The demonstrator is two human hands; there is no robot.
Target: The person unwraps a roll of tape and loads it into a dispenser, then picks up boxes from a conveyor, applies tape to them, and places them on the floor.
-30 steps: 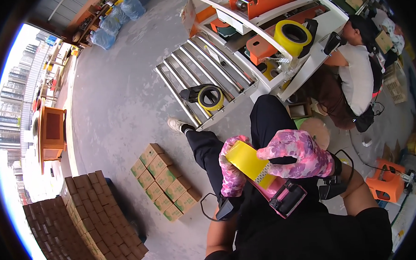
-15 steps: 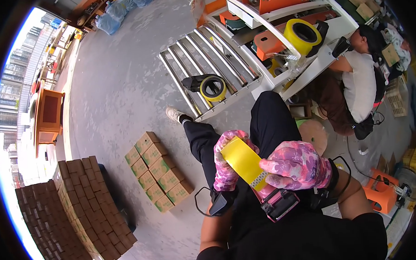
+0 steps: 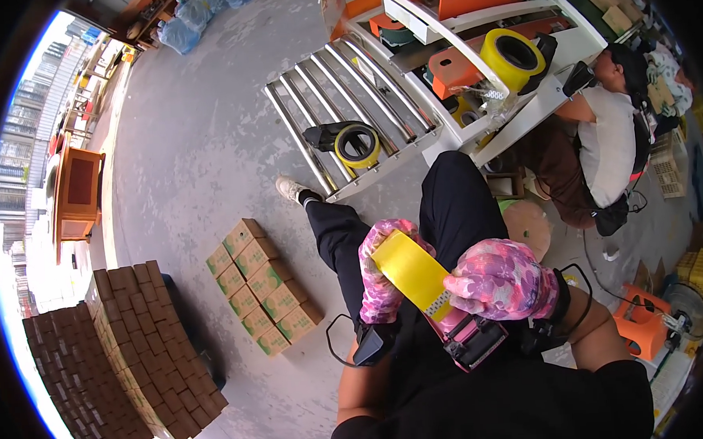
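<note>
Your left hand (image 3: 381, 277), in a pink-and-purple patterned glove, curls closed around the left side of a broad, glossy yellow tape roll (image 3: 407, 266). Roll sits tilted above your lap, in front of your dark-trousered thighs. Your right hand (image 3: 503, 282), in a matching glove, has its fingers bunched; tips touch the roll's right edge, beside a pale checkered band (image 3: 437, 304). Cannot tell whether they pinch it. Just below the band: a boxy pink-and-black piece (image 3: 476, 343); how it joins the roll is unclear.

Beyond your knees, a metal roller conveyor (image 3: 342, 102). Near its lower corner, by the edge facing you, lies a black tape dispenser with a yellow roll (image 3: 357, 145). At the conveyor's right end, a white-framed machine with orange parts (image 3: 470, 69) carries a thick yellow roll on a black core (image 3: 512, 60); a person in a pale top (image 3: 605, 142) is beside it.

Floor, to your left: brown-and-green cardboard cartons in two rows (image 3: 264, 288); farther left, tall brown carton stacks (image 3: 157, 349).
</note>
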